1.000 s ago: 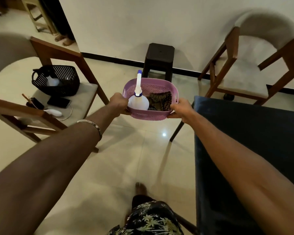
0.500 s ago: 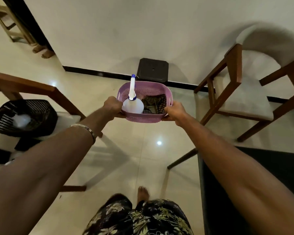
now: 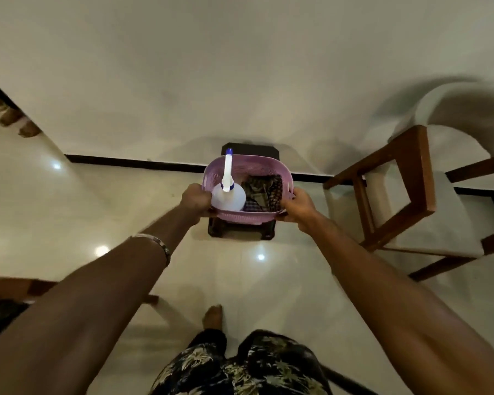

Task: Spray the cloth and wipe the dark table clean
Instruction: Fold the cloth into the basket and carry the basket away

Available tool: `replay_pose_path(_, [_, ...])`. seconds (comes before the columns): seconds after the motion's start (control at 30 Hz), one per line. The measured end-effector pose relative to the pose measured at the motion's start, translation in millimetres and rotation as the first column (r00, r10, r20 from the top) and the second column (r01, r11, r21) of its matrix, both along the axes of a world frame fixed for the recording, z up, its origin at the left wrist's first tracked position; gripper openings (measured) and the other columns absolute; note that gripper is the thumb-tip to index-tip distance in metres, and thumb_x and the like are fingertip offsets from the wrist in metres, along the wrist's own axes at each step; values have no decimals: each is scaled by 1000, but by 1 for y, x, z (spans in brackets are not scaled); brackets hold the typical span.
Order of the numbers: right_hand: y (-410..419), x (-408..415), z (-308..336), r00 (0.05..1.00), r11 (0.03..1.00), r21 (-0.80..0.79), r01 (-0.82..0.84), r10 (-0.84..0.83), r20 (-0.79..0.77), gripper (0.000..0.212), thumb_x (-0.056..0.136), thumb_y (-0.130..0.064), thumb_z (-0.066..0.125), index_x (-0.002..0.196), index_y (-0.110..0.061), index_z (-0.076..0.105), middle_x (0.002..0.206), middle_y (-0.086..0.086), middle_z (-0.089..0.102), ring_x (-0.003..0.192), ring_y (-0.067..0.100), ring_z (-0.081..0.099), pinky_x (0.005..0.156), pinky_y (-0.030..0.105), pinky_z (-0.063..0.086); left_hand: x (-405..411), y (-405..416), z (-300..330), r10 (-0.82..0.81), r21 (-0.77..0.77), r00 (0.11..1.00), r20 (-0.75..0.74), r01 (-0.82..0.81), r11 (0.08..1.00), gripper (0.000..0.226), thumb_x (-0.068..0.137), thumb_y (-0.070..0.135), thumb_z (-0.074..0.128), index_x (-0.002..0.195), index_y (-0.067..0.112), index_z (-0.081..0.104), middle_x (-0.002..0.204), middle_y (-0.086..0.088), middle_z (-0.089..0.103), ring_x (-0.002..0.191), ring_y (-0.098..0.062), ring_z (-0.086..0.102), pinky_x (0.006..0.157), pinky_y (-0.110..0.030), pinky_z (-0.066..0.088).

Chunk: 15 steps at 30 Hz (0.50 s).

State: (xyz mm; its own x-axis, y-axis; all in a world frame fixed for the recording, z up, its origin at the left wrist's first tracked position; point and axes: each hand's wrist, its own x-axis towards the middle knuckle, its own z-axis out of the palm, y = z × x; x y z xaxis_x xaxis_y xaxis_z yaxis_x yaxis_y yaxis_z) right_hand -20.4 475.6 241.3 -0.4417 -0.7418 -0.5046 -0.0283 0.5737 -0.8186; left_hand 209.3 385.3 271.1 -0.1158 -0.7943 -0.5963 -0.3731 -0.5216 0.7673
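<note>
The left hand [image 3: 196, 198] and right hand [image 3: 298, 205] are gripping the pink basket [image 3: 247, 215] over the dark stool [image 3: 241, 232]; the spray bottle [image 3: 228, 195], standing at 9 o'clock inside, is risking toppling if the basket is landing off-centre.

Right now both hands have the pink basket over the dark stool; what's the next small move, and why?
Probably lower the pink basket straight down onto the dark stool and let go. The left hand and right hand each grip a side of it, so neither can reach the spray bottle or the patterned cloth inside. The stool sits directly beneath.
</note>
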Motion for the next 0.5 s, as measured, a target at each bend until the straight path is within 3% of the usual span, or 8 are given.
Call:
replay_pose_path(0.2, [-95, -33, -25, 993, 996, 29, 87, -89, 75, 29, 96, 4, 55, 119, -11, 62, 114, 12, 68, 99, 29, 69, 67, 39, 63, -40, -109, -41, -7, 24, 999, 36, 7, 1000, 26, 94, 14, 61, 115, -2, 60, 113, -21, 63, 93, -39, 66, 70, -52, 61])
replay_pose_path(0.33, [-159, -65, -54, 985, 989, 53, 138, -143, 94, 30, 95, 7, 55, 114, -16, 62, 111, 9, 68, 99, 29, 68, 59, 35, 62, -74, -174, -79, -19, 35, 999, 45, 18, 999, 28, 90, 18, 67, 112, -1, 63, 109, -21, 66, 92, -38, 68, 70, -51, 61])
replay_pose_path(0.5, [-234, -115, -110, 994, 991, 92, 102, -104, 22, 27, 95, 1, 55, 108, -22, 62, 106, 8, 69, 93, 27, 70, 72, 44, 63, -120, -238, -133, 0, 56, 998, 59, -3, 998, 24, 90, 14, 66, 110, 1, 65, 108, -19, 67, 89, -36, 69, 59, -39, 62])
